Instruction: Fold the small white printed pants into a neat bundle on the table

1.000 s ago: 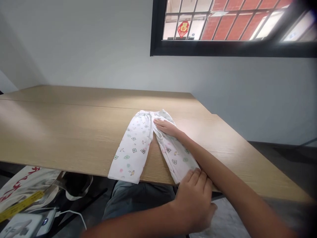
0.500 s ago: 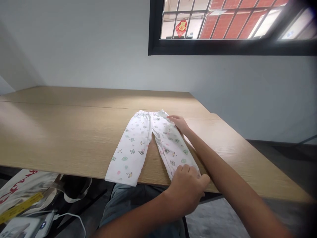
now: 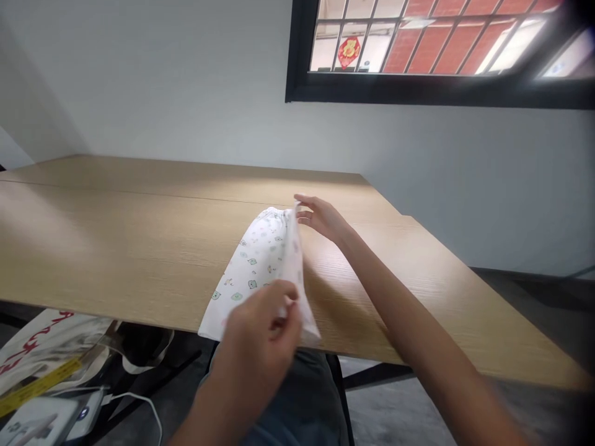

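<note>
White printed pants (image 3: 258, 251) lie on the wooden table near its front edge, the waistband toward the wall. The right-hand leg is lifted and folded over toward the other leg. My right hand (image 3: 318, 215) pinches the raised fabric beside the waistband. Closer to me, my left hand (image 3: 267, 325) is closed on the same leg toward its hem, slightly blurred, and covers part of the cloth.
The wooden table (image 3: 116, 248) reaches back to a grey wall with a barred window (image 3: 418, 90). Below the front edge at left are a white bag (image 3: 37, 344), a yellow strip (image 3: 41, 385) and a white device with a cable (image 3: 44, 421).
Both hands have moved left, taking the right-hand pant leg up off the table and over toward the other leg. The camera view has shifted slightly.
</note>
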A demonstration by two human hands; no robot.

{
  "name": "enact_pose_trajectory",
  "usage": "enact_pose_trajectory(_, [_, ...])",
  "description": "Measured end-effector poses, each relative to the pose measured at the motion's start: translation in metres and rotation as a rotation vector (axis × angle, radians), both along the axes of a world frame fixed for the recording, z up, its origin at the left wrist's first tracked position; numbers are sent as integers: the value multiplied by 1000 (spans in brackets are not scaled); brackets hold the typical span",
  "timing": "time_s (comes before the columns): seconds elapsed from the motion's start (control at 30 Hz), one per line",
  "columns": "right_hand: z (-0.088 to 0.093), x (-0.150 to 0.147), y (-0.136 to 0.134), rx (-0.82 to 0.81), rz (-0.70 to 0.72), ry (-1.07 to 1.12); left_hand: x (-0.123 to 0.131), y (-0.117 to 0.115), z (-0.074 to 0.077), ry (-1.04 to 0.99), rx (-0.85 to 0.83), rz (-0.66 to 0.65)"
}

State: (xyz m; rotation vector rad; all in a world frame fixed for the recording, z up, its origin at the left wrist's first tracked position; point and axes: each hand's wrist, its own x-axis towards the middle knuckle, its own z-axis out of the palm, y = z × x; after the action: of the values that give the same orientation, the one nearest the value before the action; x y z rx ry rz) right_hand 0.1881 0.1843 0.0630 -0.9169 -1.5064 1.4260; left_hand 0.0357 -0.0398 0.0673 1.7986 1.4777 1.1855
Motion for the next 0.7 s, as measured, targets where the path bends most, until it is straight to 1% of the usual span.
enact_pose_trajectory(0.03, [1, -12, 1, 5, 50, -44, -15, -3, 1, 17, -92, 90])
enact_pose_trajectory(0.1, [-4, -36, 3, 7, 105, -162, -40, -6, -5, 101, -302, 236])
enact_pose_trajectory(0.13, [-9, -47, 3, 5, 109, -223, -50, -5, -11, 157, -393, 287])
enact_pose_trajectory(0.2, [-21, -64, 1, 13, 105, -330, -64, -3, -25, 269, -513, 327])
enact_pose_trajectory(0.3, [-36, -75, -3, 72, 129, -460, -73, 1, -40, 390, -583, 300])
enact_pose_trajectory(0.37, [-41, -74, -6, 109, 152, -508, -70, 2, -43, 455, -603, 297])
enact_pose_trajectory(0.47, [-42, -64, -10, 134, 170, -554, -55, -6, -39, 557, -586, 264])
enact_pose_trajectory(0.6, [-38, -39, -17, 147, 182, -595, -31, -22, -30, 681, -463, 108])
enact_pose_trajectory(0.67, [-36, -26, -24, 142, 198, -594, -24, -16, -24, 731, -370, -12])
enact_pose_trajectory(0.7, [-34, -20, -27, 139, 203, -583, -22, -6, -21, 756, -312, -88])
